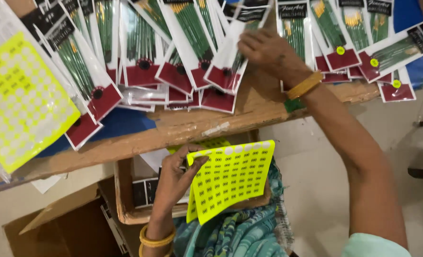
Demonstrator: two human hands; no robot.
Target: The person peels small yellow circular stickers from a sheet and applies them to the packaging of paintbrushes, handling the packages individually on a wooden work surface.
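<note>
Left hand (173, 176) fingers pinching yellow sticker sheet (230, 178); right hand (263, 50) fingers pressed together on brush packs (173, 47).

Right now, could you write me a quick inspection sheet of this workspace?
Surface: worn cardboard sheet over something blue.
Job's things: packs of green-handled paintbrushes fanned in overlapping rows; neon yellow sticker sheet.
Clutter: second yellow sticker sheet at the table's edge; open cardboard box below.
Hands: left hand holds the sticker sheet; right hand rests on a brush pack, yellow bangles on both wrists.
Cables: nothing seen.
Surroundings: pale floor.
</note>
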